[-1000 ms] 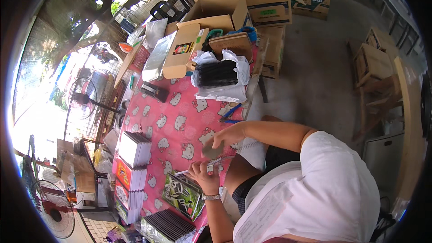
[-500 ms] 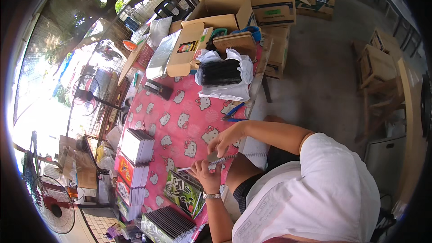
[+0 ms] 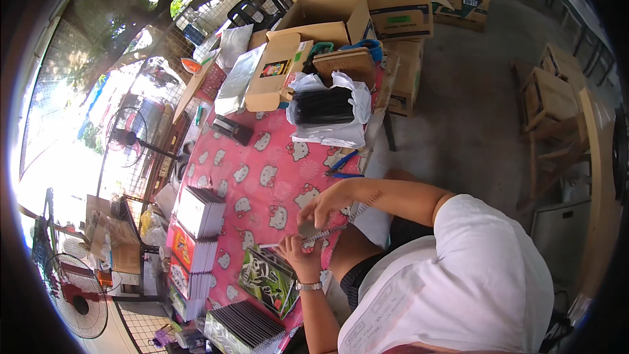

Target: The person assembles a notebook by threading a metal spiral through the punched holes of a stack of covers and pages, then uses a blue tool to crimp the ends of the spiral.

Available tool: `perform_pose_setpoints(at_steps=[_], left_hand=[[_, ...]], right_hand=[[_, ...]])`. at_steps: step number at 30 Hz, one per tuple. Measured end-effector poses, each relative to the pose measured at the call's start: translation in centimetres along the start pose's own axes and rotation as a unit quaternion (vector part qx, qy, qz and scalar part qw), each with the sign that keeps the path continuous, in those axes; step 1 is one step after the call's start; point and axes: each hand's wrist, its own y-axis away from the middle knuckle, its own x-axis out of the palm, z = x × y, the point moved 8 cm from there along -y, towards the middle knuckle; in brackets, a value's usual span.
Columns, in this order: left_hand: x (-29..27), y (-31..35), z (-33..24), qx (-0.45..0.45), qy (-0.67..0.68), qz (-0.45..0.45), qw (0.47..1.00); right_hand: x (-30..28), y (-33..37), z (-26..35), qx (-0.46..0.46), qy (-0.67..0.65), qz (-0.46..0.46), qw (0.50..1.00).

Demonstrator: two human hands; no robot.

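Over the table's near edge, my two hands work close together. My left hand (image 3: 303, 257), with a metal-banded watch at its wrist, is closed on a thin white-edged notebook (image 3: 267, 246), seen nearly edge-on. A dark spiral binding coil (image 3: 359, 210) runs from between my hands up toward my right forearm. My right hand (image 3: 319, 211) has its fingers bent at the coil's lower part, beside a small grey flat piece I cannot make out. Under my left hand lie green-and-black notebooks (image 3: 268, 280). Blue-handled pliers (image 3: 344, 165) rest beyond my right hand.
Stacked notebooks (image 3: 196, 249) line the table's far side, with a black-spined stack (image 3: 246, 324) at the lower end. A paper-lined box of black coils (image 3: 324, 106), a tape dispenser (image 3: 232, 130) and open cartons (image 3: 321, 16) stand on the pink tablecloth (image 3: 262, 147).
The coil's free end has swung up from beside my lap to over my right forearm. My right hand has shifted slightly left, while my left hand stays nearly in place.
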Motion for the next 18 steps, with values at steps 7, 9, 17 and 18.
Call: perform_pose_setpoints(at_steps=[7,9,17,18], left_hand=[[-0.2,0.5,0.6,-0.046,0.046,-0.009,0.998],[0.0,0.5,0.5,-0.039,0.036,-0.016,0.998],[-1.9,-1.3,2.9,0.014,0.002,0.043,0.999],[-1.7,-1.0,2.8,0.012,-0.001,0.047,0.999]], right_hand=[[0.3,-0.7,0.1,-0.045,-0.079,0.021,0.996],[0.6,-0.9,0.6,-0.107,-0.23,0.053,0.966],[-0.6,-4.5,-0.1,-0.007,0.062,-0.014,0.998],[-0.5,-4.3,-0.1,-0.01,0.059,-0.011,0.998]])
